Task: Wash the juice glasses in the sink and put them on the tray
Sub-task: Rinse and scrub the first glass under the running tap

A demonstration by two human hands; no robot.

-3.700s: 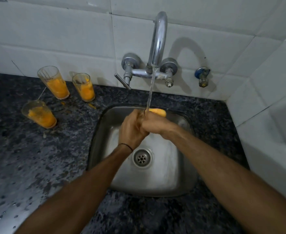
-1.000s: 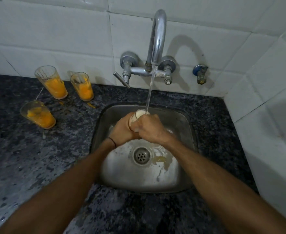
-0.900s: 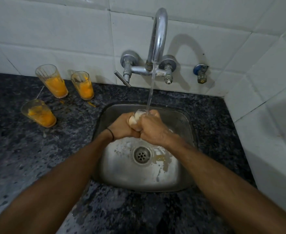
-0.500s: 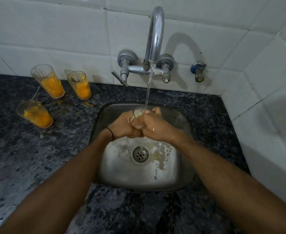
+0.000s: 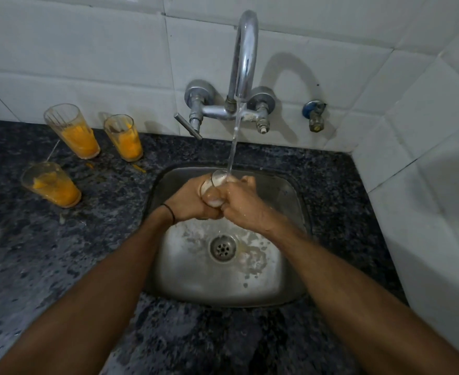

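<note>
Over the steel sink [image 5: 290,282] both my hands wrap one juice glass [image 5: 214,188], mouth up, under the running water. My left hand [image 5: 192,200] grips its left side and my right hand [image 5: 239,203] its right side; most of the glass is hidden by fingers. Milky water fills it. Three more glasses with orange juice residue stand on the dark counter to the left: one tall at the back [image 5: 72,131], one beside it [image 5: 124,138], one nearer [image 5: 51,184]. No tray is in view.
The chrome tap [image 5: 246,58] rises from the white tiled wall with its lever [image 5: 189,127] pointing left; a small valve [image 5: 314,116] sits to the right. The drain [image 5: 222,249] lies in the sink bottom among foamy streaks. A tiled side wall [image 5: 426,185] closes the right.
The orange juice seen in the glass 3.7 s ago is gone; the glass now holds cloudy water. My hands stay clasped on it under the stream, shifting only slightly.
</note>
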